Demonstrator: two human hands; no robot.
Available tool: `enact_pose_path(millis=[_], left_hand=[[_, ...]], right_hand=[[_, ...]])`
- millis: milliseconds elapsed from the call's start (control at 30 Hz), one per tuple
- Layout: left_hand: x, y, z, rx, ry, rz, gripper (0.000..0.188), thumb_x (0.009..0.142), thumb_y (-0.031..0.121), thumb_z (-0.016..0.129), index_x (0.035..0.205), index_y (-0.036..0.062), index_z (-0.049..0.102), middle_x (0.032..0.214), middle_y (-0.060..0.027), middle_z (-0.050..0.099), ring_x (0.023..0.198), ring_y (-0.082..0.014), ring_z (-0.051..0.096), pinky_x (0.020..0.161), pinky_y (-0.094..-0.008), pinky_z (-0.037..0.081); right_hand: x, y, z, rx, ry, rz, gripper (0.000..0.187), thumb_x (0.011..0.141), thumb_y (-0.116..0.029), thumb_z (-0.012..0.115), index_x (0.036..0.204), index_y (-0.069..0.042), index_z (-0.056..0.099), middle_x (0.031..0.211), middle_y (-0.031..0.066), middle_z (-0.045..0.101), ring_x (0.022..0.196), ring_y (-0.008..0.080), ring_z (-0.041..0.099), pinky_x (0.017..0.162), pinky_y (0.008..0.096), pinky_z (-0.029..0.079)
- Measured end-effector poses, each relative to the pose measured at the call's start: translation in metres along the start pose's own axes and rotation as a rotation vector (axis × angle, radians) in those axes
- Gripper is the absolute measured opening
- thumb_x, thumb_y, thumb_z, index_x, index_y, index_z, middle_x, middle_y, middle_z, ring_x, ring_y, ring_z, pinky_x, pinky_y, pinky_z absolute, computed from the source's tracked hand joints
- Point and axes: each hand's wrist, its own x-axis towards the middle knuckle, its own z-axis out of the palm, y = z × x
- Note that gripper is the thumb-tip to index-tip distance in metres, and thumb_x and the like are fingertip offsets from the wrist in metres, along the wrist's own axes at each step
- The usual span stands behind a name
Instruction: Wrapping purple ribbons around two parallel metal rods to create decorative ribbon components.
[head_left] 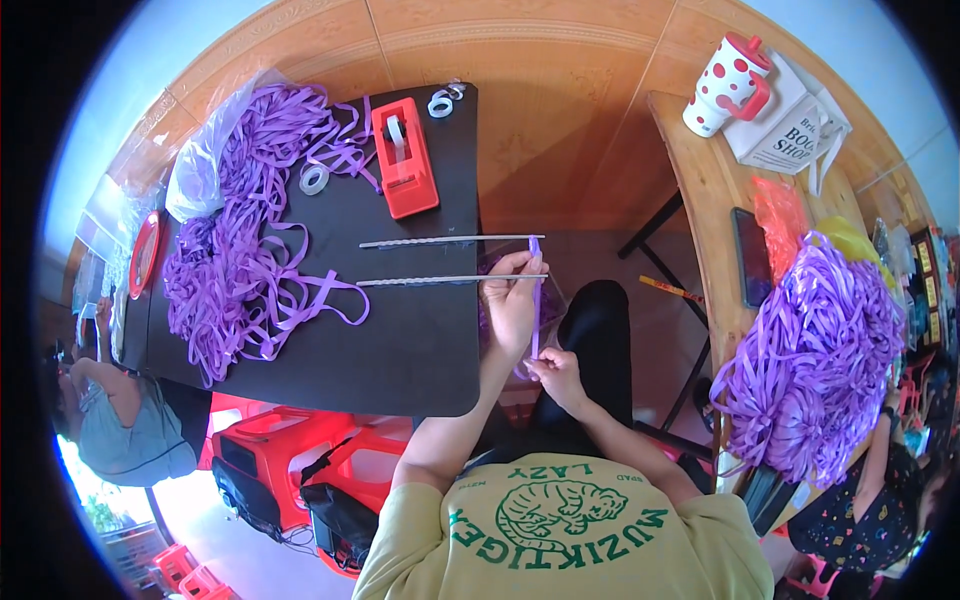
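Two thin metal rods, an upper rod (440,241) and a lower rod (430,280), reach out parallel past the right edge of the black table (400,350). A narrow purple ribbon (537,315) runs across their right ends and hangs down toward me. My left hand (510,300) is closed on this ribbon beside the lower rod's end, its fingertips pinching. Below it, my right hand (558,378) pinches the lower stretch of the same ribbon. A large tangle of purple ribbon (240,260) covers the table's left side.
A red tape dispenser (408,185) stands at the table's back, near tape rolls (314,179). On the wooden table (690,180) at right are a spotted tumbler (722,90), a phone (750,258) and a heap of purple ribbon (810,370). Red stools (270,450) stand below the black table.
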Motion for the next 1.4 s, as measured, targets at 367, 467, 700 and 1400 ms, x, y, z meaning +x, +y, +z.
enact_pose_path(millis=[367, 467, 700, 1400], left_hand=[[0.000, -0.021, -0.020, 0.329, 0.033, 0.065, 0.011, 0.086, 0.006, 0.063, 0.095, 0.0003, 0.066, 0.084, -0.0046, 0.067, 0.075, -0.0076, 0.060, 0.072, -0.0196, 0.045], [-0.010, -0.021, -0.025, 0.250, 0.022, 0.021, 0.010, 0.084, 0.006, 0.065, 0.092, 0.0001, 0.066, 0.079, -0.0015, 0.065, 0.074, -0.0063, 0.057, 0.071, -0.0188, 0.045], [-0.079, -0.046, -0.086, 0.516, -0.143, -0.089, 0.042, 0.083, -0.001, 0.062, 0.123, 0.0029, 0.051, 0.095, -0.0036, 0.056, 0.072, -0.0091, 0.056, 0.069, -0.0218, 0.048], [-0.099, -0.020, -0.117, 0.530, -0.357, -0.481, 0.014, 0.073, 0.004, 0.072, 0.085, 0.0013, 0.065, 0.080, -0.0065, 0.060, 0.072, -0.0130, 0.057, 0.066, -0.0270, 0.046]], right_hand=[[-0.007, 0.000, 0.006, 0.219, -0.145, 0.219, 0.012, 0.079, 0.006, 0.058, 0.068, 0.003, 0.056, 0.067, 0.0072, 0.060, 0.053, 0.0097, 0.055, 0.047, 0.0221, 0.043], [-0.004, 0.000, 0.006, 0.291, -0.146, 0.264, 0.010, 0.076, 0.009, 0.057, 0.068, 0.003, 0.056, 0.067, 0.0076, 0.058, 0.052, 0.0109, 0.055, 0.047, 0.0223, 0.043], [0.002, 0.002, 0.008, 0.425, -0.144, 0.314, 0.008, 0.073, 0.007, 0.058, 0.067, 0.002, 0.058, 0.061, 0.0066, 0.059, 0.049, 0.0121, 0.055, 0.045, 0.0242, 0.042], [0.014, 0.006, 0.008, 0.105, -0.356, 0.623, 0.012, 0.079, -0.003, 0.053, 0.080, 0.002, 0.064, 0.063, 0.0105, 0.062, 0.049, 0.0157, 0.060, 0.043, 0.0262, 0.047]])
